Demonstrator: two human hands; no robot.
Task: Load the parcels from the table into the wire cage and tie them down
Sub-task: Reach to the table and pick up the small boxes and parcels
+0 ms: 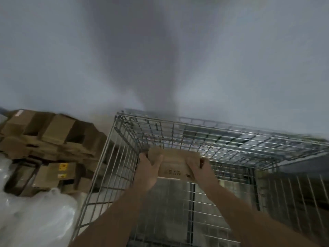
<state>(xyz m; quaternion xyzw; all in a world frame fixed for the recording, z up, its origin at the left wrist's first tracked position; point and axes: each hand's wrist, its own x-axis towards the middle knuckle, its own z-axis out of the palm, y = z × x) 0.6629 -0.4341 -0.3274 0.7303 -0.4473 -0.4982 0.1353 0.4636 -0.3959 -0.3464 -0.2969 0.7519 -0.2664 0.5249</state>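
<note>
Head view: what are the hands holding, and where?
A cardboard parcel, gripped at its two ends: left hand, right hand, over the wire cage.

wire cage [122,157] open-topped, mesh walls all round, cardboard stack [48,139] crowding left

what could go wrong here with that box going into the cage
1. The cardboard parcel is pinched only at its two ends by the left hand and right hand, so it might slip and drop.
2. Both forearms reach in over the wire cage, so skin or the parcel could catch on its mesh.
3. The picture is blurred, so placement may be imprecise.
</note>
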